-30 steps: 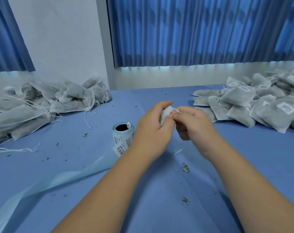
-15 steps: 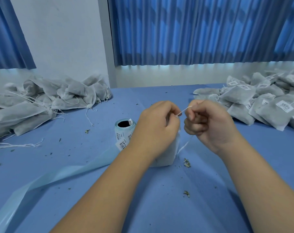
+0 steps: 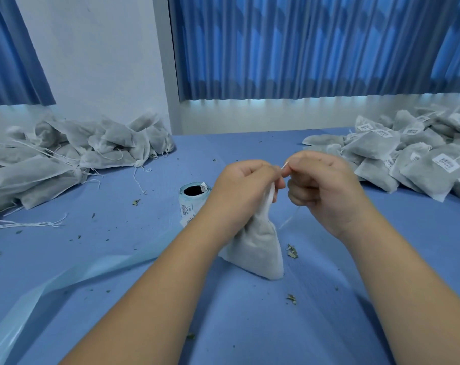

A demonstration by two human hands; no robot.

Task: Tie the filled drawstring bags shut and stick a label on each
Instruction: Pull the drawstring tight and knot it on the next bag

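Drawstring bag point(image 3: 257, 246) sits centre of the blue surface point(image 3: 250, 325), base down, neck up, just right of the label roll point(image 3: 193, 198). No label visible on the side facing the camera.

Left hand point(image 3: 244, 188): fingers point(image 3: 265, 169) curled tight round the gathered neck. Right hand point(image 3: 326, 188): fingers point(image 3: 300, 191) curled in, thumb and forefinger pinching the white drawstring point(image 3: 285, 164) right next to the left hand's fingertips. A loose end of string hangs down between right hand and bag.

Hard to make out: the bag's neck and any knot are hidden inside the left hand, so can't tell how far the tie has got. Bag's left edge is covered by the left wrist.

Unlabelled bags point(image 3: 78, 151) piled far left, strings trailing. Labelled bags point(image 3: 413, 159) piled far right, cut off by the frame edge. Pale backing strip point(image 3: 92, 270) runs from the roll toward bottom left. Leaf crumbs point(image 3: 292, 251) scattered near the bag.
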